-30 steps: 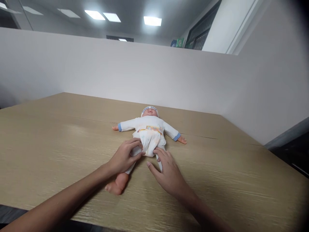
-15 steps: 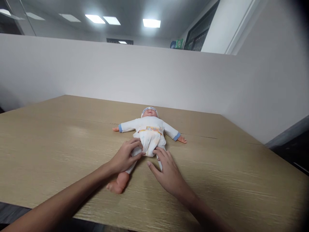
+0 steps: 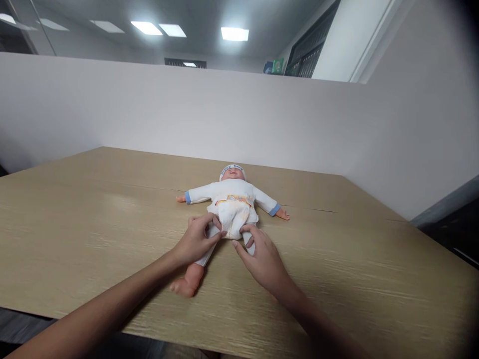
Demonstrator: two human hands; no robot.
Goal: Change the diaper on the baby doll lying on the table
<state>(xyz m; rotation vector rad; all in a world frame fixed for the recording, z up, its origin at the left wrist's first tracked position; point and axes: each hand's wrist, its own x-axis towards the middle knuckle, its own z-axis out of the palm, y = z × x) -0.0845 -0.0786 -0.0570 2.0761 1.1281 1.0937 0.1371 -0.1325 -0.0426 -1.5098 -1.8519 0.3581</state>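
A baby doll (image 3: 236,188) in white clothes with blue cuffs lies on its back, head away from me, arms spread. A white diaper (image 3: 232,219) with an orange-patterned waistband is around its hips, over the trousers. My left hand (image 3: 200,237) pinches the diaper's edge at the leg on the left, thumb and forefinger together. At the opposite leg edge, my right hand (image 3: 260,252) has its curled forefinger against the diaper, with the thumb apart just below. The doll's left-side foot (image 3: 189,281) shows bare; my right hand and forearm hide most of the other leg.
The doll lies on a wide wood-grain table (image 3: 123,199), whose front edge runs close to me. A pale partition wall (image 3: 224,114) rises behind the table, with glass above it. Another wall (image 3: 411,134) stands to the right.
My right thumb has risen toward the diaper's lower edge, nearer the forefinger. My left fingertips have shifted slightly up along the leg edge. The doll's visible foot has moved slightly right.
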